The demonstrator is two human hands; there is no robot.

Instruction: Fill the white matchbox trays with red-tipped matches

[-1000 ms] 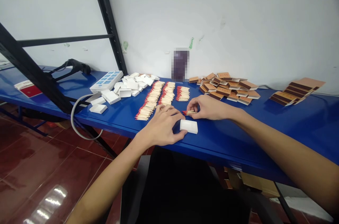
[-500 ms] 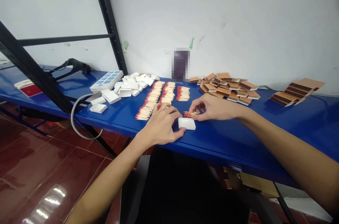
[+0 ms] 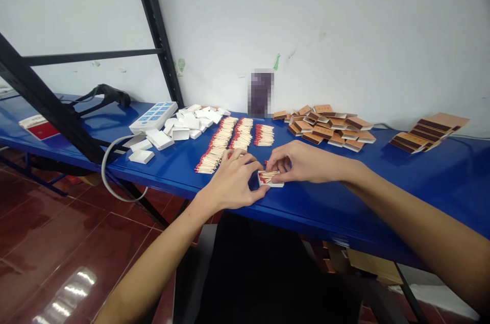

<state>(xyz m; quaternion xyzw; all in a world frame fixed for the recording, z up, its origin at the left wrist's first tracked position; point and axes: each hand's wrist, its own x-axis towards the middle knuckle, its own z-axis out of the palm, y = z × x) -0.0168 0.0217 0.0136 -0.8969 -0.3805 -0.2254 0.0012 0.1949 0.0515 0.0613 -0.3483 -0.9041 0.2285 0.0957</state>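
A small white matchbox tray [image 3: 270, 179] lies near the front edge of the blue table [image 3: 383, 196]. Red-tipped matches now lie inside it. My left hand [image 3: 233, 179] is closed on the tray's left end, thumb and fingers pinching it. My right hand [image 3: 302, 162] rests over the tray's right side, its fingertips pressed on the matches in the tray. Rows of red-tipped matches [image 3: 229, 141] lie on the table just behind my hands.
A heap of empty white trays [image 3: 184, 127] sits at the left by a white power strip [image 3: 153, 116]. Brown matchbox sleeves [image 3: 329, 128] are piled at the right, with more brown sleeves [image 3: 429, 132] far right. A black frame post [image 3: 155, 28] rises at left.
My right hand has carried a small bunch of matches from the table down into the white tray. My left hand has kept its hold on the tray, which shifted slightly left.
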